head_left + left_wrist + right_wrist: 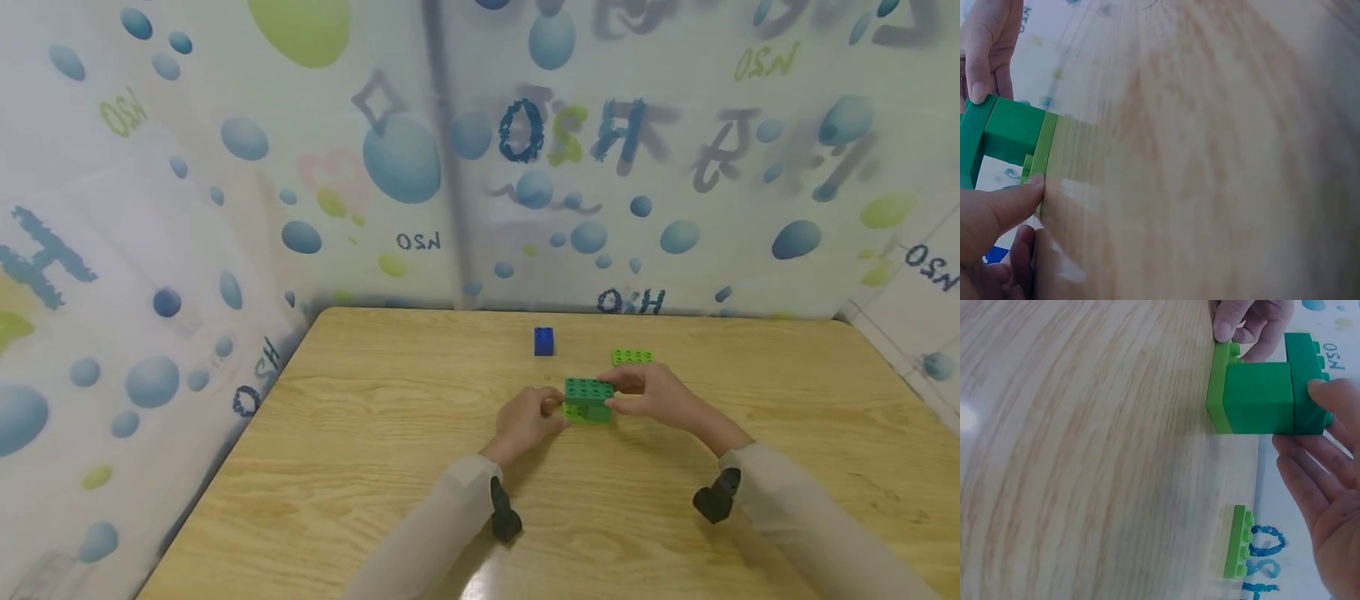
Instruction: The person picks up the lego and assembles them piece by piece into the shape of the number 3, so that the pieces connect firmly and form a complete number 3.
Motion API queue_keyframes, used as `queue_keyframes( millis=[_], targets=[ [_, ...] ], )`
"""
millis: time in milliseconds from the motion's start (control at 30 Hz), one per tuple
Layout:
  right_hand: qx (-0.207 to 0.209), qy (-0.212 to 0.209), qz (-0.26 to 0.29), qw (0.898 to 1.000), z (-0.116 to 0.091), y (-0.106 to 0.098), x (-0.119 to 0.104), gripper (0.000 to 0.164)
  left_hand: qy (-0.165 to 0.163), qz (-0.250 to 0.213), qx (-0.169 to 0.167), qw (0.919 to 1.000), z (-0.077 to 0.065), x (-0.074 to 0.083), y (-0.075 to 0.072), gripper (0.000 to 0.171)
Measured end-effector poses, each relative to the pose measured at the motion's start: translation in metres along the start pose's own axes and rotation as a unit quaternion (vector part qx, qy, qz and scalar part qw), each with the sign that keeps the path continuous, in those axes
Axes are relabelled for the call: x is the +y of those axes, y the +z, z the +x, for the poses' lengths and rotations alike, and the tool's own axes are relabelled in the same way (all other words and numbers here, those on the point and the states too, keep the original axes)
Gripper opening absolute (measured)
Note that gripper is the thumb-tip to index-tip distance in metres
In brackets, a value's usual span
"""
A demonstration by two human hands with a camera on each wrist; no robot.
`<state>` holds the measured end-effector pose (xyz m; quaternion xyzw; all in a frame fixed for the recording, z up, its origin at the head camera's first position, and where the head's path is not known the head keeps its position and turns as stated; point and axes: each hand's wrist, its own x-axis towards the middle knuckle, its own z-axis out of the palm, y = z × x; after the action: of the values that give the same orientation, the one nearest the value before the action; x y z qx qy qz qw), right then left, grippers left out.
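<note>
a long dark-green plastic brick [587, 390] tops a boxy green plastic block [598, 413] on a thin lime-green plastic plate [574, 413]. the brick's long axis runs left-right — right hand [662, 395] pinching its right end, left hand [525, 421] pinching the plate's left end, beneath the overhang.

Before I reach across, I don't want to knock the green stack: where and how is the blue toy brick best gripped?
Pinch the blue toy brick by its left and right side faces, ideally from above and slightly left. It rests studs up, apart from other bricks, and the green stack is nearer you and to its right, so that line should avoid it.
</note>
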<state>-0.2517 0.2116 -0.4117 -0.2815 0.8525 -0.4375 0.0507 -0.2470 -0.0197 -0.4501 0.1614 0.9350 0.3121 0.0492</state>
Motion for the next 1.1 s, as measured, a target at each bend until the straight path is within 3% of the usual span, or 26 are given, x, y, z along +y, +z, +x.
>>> queue_keyframes(
  millis=[133, 367, 700, 1100],
  targets=[
    [-0.009, -0.003, 0.012, 1.000, 0.005, 0.000, 0.000, 0.036, -0.006, -0.004, 0.000, 1.0000, 0.001, -0.002, -0.003, 0.036],
    [-0.037, -0.020, -0.019, 0.999, 0.008, -0.004, -0.001, 0.033, -0.002, -0.001, -0.005, 1.0000, 0.003, -0.001, -0.005, 0.036],
    [-0.100, 0.023, 0.035, 0.994, 0.014, -0.024, 0.010, 0.040, -0.013, -0.005, -0.011, 0.9998, 0.003, 0.000, -0.002, 0.037],
    [-0.099, 0.047, 0.020, 0.994, 0.041, -0.049, 0.025, 0.039, -0.001, -0.005, -0.007, 1.0000, 0.001, 0.000, -0.001, 0.036]
  ],
)
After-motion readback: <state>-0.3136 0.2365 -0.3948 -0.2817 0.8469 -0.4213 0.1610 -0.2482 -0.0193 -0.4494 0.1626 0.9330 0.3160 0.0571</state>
